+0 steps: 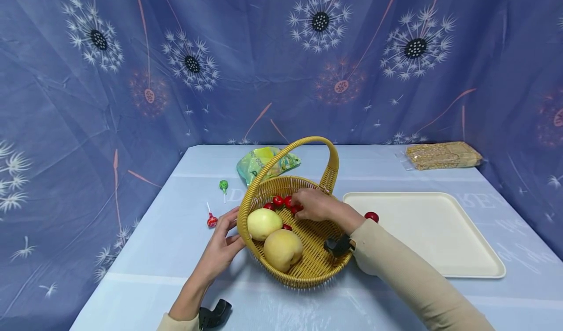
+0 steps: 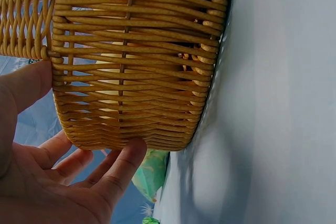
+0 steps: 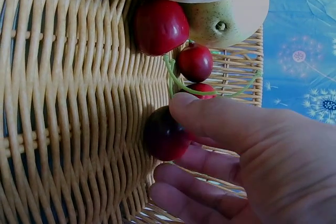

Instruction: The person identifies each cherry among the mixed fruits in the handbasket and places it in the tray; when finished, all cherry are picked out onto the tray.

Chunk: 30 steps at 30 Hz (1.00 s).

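A wicker basket point(image 1: 314, 257) with a tall arched handle stands in the middle, in front of me. My left hand point(image 1: 222, 245) rests against its left side, thumb by the handle's base and fingers spread along the outer wall. Inside the basket, my right hand point(image 1: 314, 204) pinches a dark red cherry point(image 3: 166, 134) between thumb and fingers. Other red cherries point(image 3: 195, 62) with green stems lie beside it. A pale green-yellow fruit point(image 1: 264, 224) and a larger yellowish fruit point(image 1: 283, 250) sit in the basket's left part.
On the right, a cream tray point(image 1: 433, 233) has a red cherry point(image 1: 371, 216) at its left side, beside my right forearm. Green point(image 1: 224, 185) and red point(image 1: 212, 220) lollipops lie on the left. Behind the basket is a green bag point(image 1: 288, 162); a clear-wrapped grainy pack point(image 1: 444, 156) lies back right.
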Motion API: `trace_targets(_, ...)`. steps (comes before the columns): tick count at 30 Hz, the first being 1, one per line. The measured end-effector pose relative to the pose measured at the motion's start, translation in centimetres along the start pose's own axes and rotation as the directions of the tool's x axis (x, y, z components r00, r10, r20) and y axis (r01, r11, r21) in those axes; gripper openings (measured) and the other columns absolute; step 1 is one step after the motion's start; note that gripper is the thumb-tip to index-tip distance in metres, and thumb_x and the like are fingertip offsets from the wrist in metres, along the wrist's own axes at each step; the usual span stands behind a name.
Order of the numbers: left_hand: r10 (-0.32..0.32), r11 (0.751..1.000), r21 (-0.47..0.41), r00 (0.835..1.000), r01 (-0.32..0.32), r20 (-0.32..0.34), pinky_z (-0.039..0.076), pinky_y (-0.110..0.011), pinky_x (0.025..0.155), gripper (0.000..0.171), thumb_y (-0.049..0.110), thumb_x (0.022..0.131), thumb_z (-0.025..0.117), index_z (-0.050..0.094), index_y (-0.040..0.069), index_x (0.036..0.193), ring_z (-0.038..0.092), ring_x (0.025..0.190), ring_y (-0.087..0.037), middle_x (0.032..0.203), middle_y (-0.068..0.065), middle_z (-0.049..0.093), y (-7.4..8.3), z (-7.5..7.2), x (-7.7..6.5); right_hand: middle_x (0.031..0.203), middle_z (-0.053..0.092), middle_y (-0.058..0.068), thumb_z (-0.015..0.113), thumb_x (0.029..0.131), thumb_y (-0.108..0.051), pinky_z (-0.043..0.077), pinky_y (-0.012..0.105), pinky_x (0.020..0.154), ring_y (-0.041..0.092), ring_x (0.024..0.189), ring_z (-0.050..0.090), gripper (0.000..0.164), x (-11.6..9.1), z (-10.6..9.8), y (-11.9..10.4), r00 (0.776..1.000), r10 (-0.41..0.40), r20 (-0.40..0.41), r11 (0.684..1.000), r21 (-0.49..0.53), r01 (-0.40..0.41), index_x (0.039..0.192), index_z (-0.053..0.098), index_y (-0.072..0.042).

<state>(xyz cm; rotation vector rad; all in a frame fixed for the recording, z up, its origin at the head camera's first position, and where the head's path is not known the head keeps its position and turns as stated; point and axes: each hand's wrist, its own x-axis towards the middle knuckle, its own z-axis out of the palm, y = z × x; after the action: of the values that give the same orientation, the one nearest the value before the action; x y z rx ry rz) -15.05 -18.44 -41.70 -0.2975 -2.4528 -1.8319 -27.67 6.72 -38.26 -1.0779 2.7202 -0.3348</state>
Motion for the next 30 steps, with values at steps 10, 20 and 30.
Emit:
trace_targets(10,0.008,1.0,0.004,1.0,-0.008,-0.008,0.046,-0.014,0.091,0.059,0.013,0.087,0.067,0.041,0.016,0.139,0.035,0.135,-0.031,0.151,-0.005,0.025,-0.1,-0.1,0.0,0.112,0.059,0.006,0.07,0.085,-0.021,0.048,0.038,0.089,0.022,0.105,0.057,0.029,0.3,0.5,0.0,0.997,-0.063,0.043,0.998,-0.001,0.063,0.111,0.065,-0.01)
trace_targets(20,0.003,1.0,0.014,1.0,-0.003,-0.012,0.048,-0.022,0.095,0.057,0.012,0.087,0.067,0.042,0.017,0.138,0.036,0.135,-0.031,0.15,-0.005,0.026,-0.1,-0.2,0.0,0.115,0.058,0.007,0.07,0.085,-0.021,0.044,0.043,0.1,0.029,0.125,0.049,0.026,0.3,0.6,0.0,0.995,-0.073,0.063,0.997,-0.017,0.074,0.109,0.065,-0.012)
trace_targets(30,0.009,1.0,0.025,1.0,-0.009,-0.005,0.049,-0.026,0.096,0.057,0.014,0.087,0.067,0.041,0.018,0.137,0.036,0.135,-0.03,0.15,-0.005,0.026,-0.1,-0.1,0.0,0.109,0.056,0.004,0.07,0.085,-0.023,0.047,0.036,0.086,0.018,0.096,0.055,0.032,-0.1,-0.6,-0.5,0.997,-0.071,0.003,0.997,0.04,0.071,0.114,0.065,-0.01)
